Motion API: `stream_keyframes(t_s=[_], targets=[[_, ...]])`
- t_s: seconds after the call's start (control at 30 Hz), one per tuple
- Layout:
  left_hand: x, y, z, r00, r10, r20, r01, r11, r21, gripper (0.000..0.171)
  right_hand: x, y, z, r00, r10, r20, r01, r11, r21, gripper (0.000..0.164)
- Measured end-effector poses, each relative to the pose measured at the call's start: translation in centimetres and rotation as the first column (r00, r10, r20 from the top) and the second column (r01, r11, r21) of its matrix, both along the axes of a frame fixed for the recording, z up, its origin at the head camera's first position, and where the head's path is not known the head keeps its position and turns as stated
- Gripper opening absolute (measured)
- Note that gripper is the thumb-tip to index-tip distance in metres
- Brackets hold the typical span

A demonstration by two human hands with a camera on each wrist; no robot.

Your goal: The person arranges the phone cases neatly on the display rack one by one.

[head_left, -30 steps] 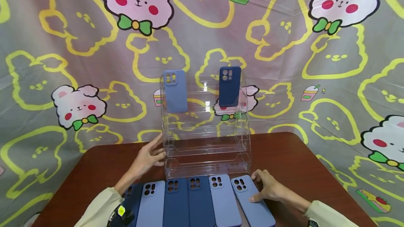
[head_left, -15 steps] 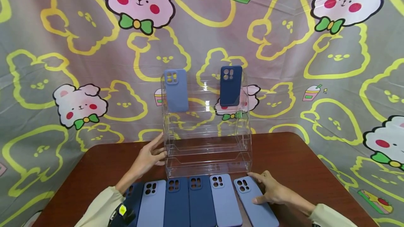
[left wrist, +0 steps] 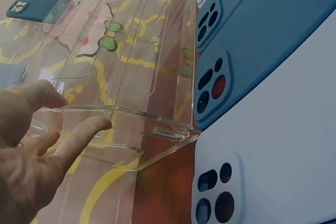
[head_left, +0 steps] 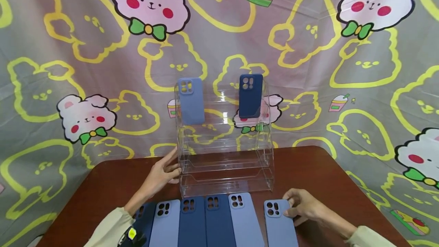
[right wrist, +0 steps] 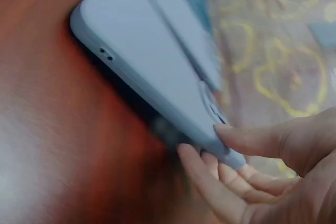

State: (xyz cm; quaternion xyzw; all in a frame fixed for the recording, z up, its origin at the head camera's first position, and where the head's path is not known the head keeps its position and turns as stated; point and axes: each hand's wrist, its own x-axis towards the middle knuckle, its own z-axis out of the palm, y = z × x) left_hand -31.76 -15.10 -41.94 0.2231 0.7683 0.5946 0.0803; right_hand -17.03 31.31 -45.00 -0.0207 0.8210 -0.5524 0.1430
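Observation:
My right hand (head_left: pixel 303 207) pinches a light blue phone case (head_left: pixel 282 224) near its top right corner, thumb on the back face and fingers underneath. In the right wrist view this case (right wrist: pixel 136 45) is raised off the table at the pinched end. My left hand (head_left: pixel 159 176) rests against the left side of a clear tiered display stand (head_left: pixel 226 186), its fingers extended along the side panel (left wrist: pixel 118 109). A light blue phone case (head_left: pixel 192 104) stands at the upper left of the stand, and a dark blue phone case (head_left: pixel 250 100) at the upper right.
Several phone cases lie in a row before the stand, among them a light blue one (head_left: pixel 245 220) and a dark blue one (head_left: pixel 219 220). The brown table (head_left: pixel 308 170) extends on both sides. A patterned curtain (head_left: pixel 308 68) hangs behind.
My right hand has shifted the rightmost light blue phone case to the right, away from the row, and straightened it; its grip is now at the top corner. My left hand has stayed at the stand.

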Motion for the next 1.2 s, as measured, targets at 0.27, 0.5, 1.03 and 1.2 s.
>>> stream_keyframes(t_s=[0.27, 0.5, 1.03, 1.2], targets=[[0.1, 0.0, -0.2, 0.999, 0.032, -0.011, -0.032, 0.999, -0.005, 0.082, -1.6, 2.3, 3.5, 0.998, 0.048, -0.034, -0.049, 0.998, -0.032, 0.042], [0.2, 0.1, -0.1, 1.0, 0.011, 0.0, -0.011, 1.0, -0.01, 0.081, -2.2, 1.8, 5.1, 0.994, 0.067, -0.088, -0.059, 0.995, 0.083, 0.033], [0.0, 0.0, -0.3, 1.0, 0.005, -0.025, -0.004, 0.999, 0.042, 0.08, -4.1, 0.8, 12.6, 0.915, 0.059, -0.398, 0.048, 0.966, 0.254, 0.024], [0.1, -0.1, -0.3, 0.999, 0.016, -0.032, -0.015, 0.999, 0.04, 0.08, -5.6, -1.1, 15.3, 0.856, 0.002, -0.517, 0.119, 0.972, 0.201, 0.034]])
